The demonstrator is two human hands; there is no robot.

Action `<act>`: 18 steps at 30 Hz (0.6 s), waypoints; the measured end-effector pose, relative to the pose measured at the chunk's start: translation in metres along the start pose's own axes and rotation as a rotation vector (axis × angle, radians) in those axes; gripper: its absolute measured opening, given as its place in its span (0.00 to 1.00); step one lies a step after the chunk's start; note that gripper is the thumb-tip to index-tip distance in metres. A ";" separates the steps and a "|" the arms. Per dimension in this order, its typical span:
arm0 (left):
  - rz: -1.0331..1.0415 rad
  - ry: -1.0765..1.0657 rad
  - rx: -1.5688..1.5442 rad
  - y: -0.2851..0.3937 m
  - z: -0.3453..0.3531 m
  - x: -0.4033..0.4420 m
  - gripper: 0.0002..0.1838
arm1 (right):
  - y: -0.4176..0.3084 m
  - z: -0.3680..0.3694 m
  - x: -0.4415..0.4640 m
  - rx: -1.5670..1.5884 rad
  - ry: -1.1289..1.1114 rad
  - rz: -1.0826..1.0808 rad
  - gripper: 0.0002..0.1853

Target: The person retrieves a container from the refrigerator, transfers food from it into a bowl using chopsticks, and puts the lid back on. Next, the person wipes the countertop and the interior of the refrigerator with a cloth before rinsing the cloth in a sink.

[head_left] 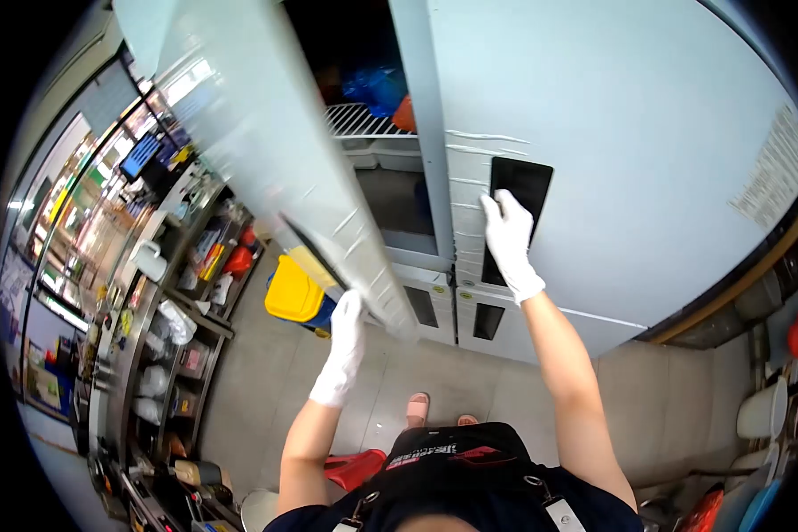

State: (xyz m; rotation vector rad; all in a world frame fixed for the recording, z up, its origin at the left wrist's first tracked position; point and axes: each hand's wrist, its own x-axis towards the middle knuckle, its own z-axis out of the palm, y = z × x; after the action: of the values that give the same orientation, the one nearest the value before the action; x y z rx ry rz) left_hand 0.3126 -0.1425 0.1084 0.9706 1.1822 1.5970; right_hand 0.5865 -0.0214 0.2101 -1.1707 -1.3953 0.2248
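Both my hands wear white gloves at a large pale blue-grey upright refrigerator. My left hand (343,341) grips the edge of the left door (275,133) near its handle; that door stands part open and is blurred. My right hand (511,238) is closed at the black recessed handle (525,182) of the right door (629,106), which is closed. Through the left opening I see a wire shelf (368,121), a blue plastic bag (377,89), an orange item (404,113) partly hidden by the frame, and pale containers (386,154) below.
A yellow-lidded bin (294,289) stands on the floor behind the left door. Metal shelving (213,324) with bags and boxes runs along the left. A red object (356,467) lies by my left forearm. White buckets (761,410) stand at the right. Lower refrigerator doors (488,321) sit below.
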 end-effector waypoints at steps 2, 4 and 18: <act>-0.080 0.072 -0.125 0.004 0.057 0.031 0.14 | -0.001 0.001 0.000 -0.031 0.012 -0.001 0.11; -0.152 -0.032 0.023 -0.016 0.068 0.077 0.15 | -0.002 0.002 -0.001 -0.055 -0.006 0.056 0.12; 0.027 -0.155 0.020 -0.030 0.111 0.138 0.14 | -0.025 -0.007 -0.018 -0.072 -0.021 0.195 0.18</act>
State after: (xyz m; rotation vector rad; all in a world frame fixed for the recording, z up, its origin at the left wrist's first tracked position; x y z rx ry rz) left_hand 0.3825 0.0225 0.1158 1.1069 1.0845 1.5043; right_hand 0.5754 -0.0495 0.2182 -1.3693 -1.3170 0.3268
